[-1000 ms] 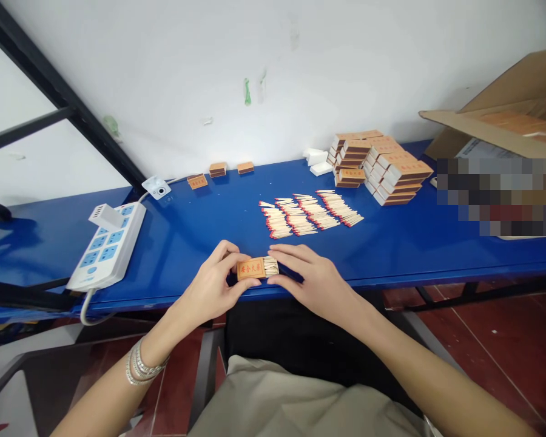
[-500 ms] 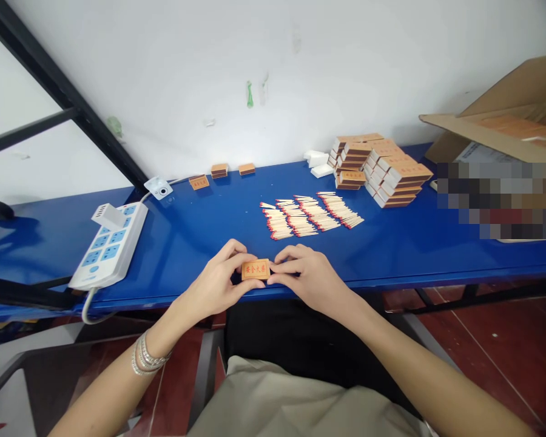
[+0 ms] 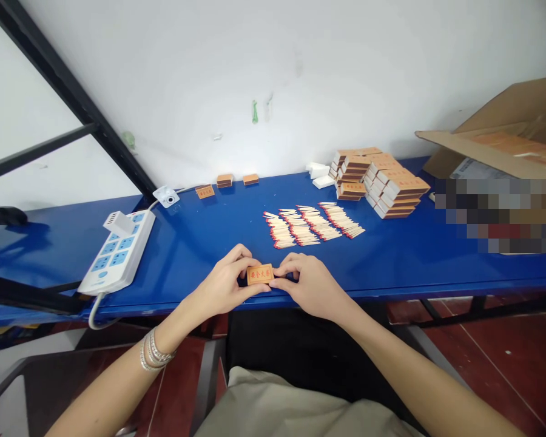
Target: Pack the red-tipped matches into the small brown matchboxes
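An orange matchbox (image 3: 260, 275) with red lettering is held level at the table's front edge. My left hand (image 3: 227, 280) grips its left end, thumb along the near side and fingers along the far side. At the right end, the thumb and fingertips of my right hand (image 3: 308, 283) pinch the box; whether its inner tray sticks out there, I cannot tell. Just beyond my hands lie several slanting rows of red-tipped matches (image 3: 307, 226) on the blue table (image 3: 209, 230).
Matchboxes (image 3: 394, 182) are stacked at the back right, beside white trays (image 3: 323, 181). A few flat boxes (image 3: 224, 180) lie along the wall. The power strip (image 3: 118, 258) and a small white camera (image 3: 166, 196) are on the left. An open carton (image 3: 455, 142) stands far right.
The view has shifted slightly, so the table sits lower in the picture. Both hands still hold the matchbox at its ends, and the right fingers are closer to it.
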Available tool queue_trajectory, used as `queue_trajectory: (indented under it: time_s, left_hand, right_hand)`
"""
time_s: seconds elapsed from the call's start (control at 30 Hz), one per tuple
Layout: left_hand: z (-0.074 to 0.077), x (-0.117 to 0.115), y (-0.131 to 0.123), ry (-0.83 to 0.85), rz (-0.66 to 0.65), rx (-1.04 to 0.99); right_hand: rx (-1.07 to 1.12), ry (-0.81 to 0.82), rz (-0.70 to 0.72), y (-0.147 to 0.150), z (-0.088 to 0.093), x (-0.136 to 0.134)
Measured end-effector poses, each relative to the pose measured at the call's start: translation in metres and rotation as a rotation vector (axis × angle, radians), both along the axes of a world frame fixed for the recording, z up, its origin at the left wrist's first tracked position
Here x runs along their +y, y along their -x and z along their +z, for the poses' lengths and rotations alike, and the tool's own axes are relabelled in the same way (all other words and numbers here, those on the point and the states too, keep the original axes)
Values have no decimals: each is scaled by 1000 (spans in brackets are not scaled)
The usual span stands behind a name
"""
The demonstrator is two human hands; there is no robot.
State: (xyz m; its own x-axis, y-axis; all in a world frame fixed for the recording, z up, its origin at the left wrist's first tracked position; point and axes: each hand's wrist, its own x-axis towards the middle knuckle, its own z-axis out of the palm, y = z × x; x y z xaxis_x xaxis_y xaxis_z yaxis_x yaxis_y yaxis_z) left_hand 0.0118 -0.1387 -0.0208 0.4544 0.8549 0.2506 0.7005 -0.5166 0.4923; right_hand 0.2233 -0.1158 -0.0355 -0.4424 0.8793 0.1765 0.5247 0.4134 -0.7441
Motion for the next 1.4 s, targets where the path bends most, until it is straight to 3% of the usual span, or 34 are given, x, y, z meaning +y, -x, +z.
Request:
queue_trajectory:
  time_s: [0.23,0.4,0.5,0.6,0.73,0.87,1.1,1.2,1.3,1.4]
  left_hand:
    - [0,2,-2,-17,0,6]
    - [14,19,8,-34,35,32]
    - [27,56,14,-89,120,43]
    - [34,112,6,-125,171,86]
    - [33,182,-30,-159,135,144]
    - [28,219,-78,-113,135,112]
    - [29,231,-170,-161,-3,0]
    - [25,234,-196,-157,-25,55]
    - [24,237,-197,-175,-14,75]
    - [29,240,-162,-218,51,45]
  right_hand:
    - [-10,62,-45,5,4,-3]
    - [90,36,-79,0,3,-3]
    - [188,-40,-109,-12,-2,-4]
    - [244,-72,-95,-23,-6,-6]
    - [270,-40,-32,-29,-8,-7]
    - [296,7,-10,-28,-5,-4]
    - [313,86,-23,-30,0,1]
    - [310,85,-21,-30,-1,0]
    - [306,103,-26,-31,-2,-1]
    - [300,115,-25,-31,-2,-1]
